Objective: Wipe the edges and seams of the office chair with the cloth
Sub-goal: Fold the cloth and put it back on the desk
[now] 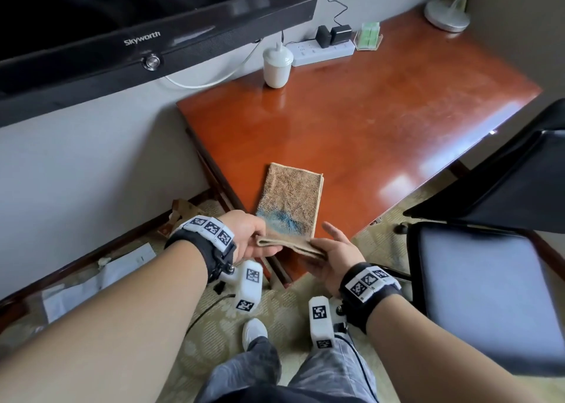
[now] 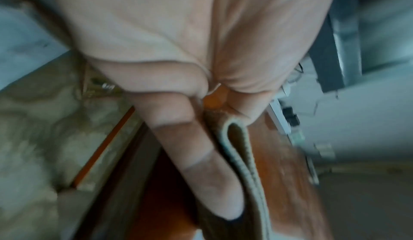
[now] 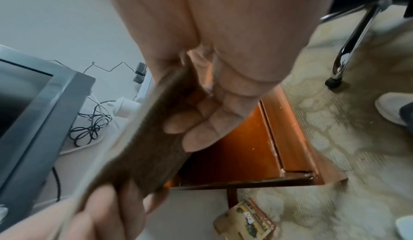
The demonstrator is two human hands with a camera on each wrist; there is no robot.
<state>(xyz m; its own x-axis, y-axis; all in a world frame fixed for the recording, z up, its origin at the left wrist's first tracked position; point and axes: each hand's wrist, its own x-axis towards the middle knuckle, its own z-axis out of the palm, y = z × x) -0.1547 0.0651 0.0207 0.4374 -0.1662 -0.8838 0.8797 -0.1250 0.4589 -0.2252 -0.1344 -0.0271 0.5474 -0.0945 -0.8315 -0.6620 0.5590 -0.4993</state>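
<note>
A person stands at the near corner of a glossy reddish-brown wooden desk (image 1: 382,103), looking down at both bare forearms. A folded tan terry cloth (image 1: 290,200), nubby and rectangular with a stitched border and a blue smudge near its close end, lies mostly flat on the desk, its near edge lifted off the corner.

The left hand (image 1: 250,234) pinches the cloth's near left edge, thumb on top and fingers (image 2: 201,164) stretched underneath along the folded hem. The right hand (image 1: 333,252) holds the near right corner, with the thumb on one face and the fingers (image 3: 201,130) lying loosely against the other. Both wrists wear black straps carrying white blocks with black-and-white square markers.

To the right, well apart from the cloth, stands the office chair (image 1: 489,280): a smooth, rounded grey-blue seat pad, a dark backrest and a shiny chrome leg on a small black caster.

At the far edge of the desk sit a white lidded cup (image 1: 276,66), a white power strip (image 1: 324,51) with black plugs and the round metal base of a lamp (image 1: 446,14). A black flat screen (image 1: 122,29) hangs on the pale wall at far left. The floor is patterned beige carpet (image 1: 214,320).
</note>
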